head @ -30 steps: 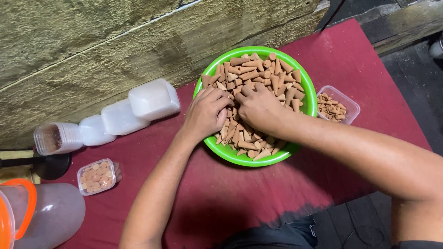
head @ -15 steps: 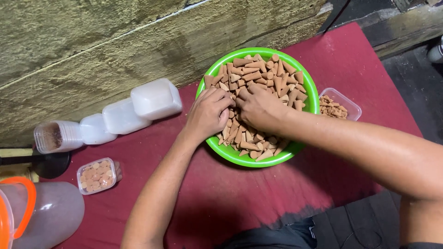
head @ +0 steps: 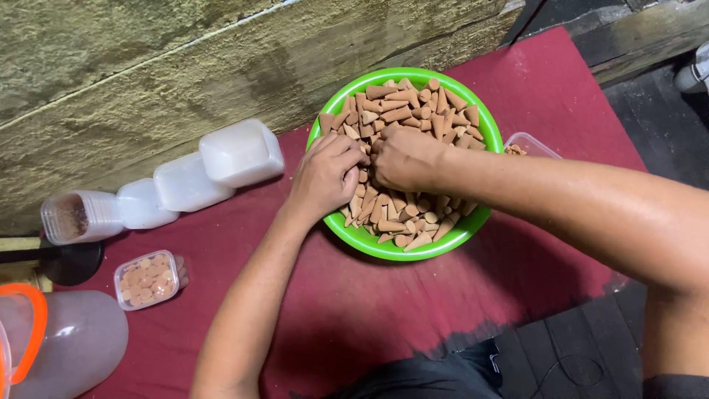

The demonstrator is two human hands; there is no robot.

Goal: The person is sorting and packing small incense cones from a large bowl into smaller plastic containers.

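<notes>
A green round bowl sits on a dark red cloth and is heaped with several small brown cones. My left hand and my right hand both rest on the pile in the bowl's near-left part, knuckles up and fingers curled, fingertips meeting among the cones. The fingers pinch at cones, but what exactly lies under them is hidden.
Left of the bowl lie white square plastic tubs in a row against a rough stone wall. A small clear box of cones sits below them. Another clear box shows right of the bowl. A large plastic jar stands bottom left.
Both hands have drawn closer together over the cones, fingertips now touching. The bowl and tubs have stayed where they were.
</notes>
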